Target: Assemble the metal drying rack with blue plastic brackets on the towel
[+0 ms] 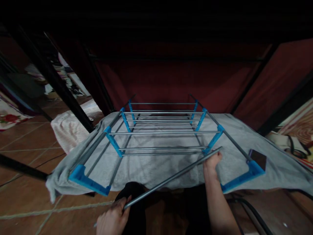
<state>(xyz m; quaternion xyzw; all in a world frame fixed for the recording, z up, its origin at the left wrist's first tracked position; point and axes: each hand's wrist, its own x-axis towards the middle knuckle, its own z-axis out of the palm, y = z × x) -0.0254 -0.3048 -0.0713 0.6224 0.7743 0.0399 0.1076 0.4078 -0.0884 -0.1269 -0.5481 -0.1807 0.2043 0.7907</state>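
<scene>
A long grey metal tube (pixel 166 181) slants across the front of the view, its far end up on the right. My left hand (pixel 112 217) is wrapped round its lower end, near my knee. Close to the upper end, my right hand (pixel 212 160) grips the same tube. Beyond it a rack frame (pixel 163 133) of grey tubes and blue plastic joints lies on a grey cloth (pixel 156 166). At its near end, a blue corner piece (pixel 89 180) is on the left and another blue corner piece (pixel 244 178) is on the right, with no crossbar between these two.
A dark phone (pixel 258 158) lies on the cloth beside the right corner piece. Black metal posts (pixel 61 88) stand at left, and a dark red panel (pixel 171 81) closes the back. A striped cloth (pixel 70 125) hangs at left over the tiled floor (pixel 22 169).
</scene>
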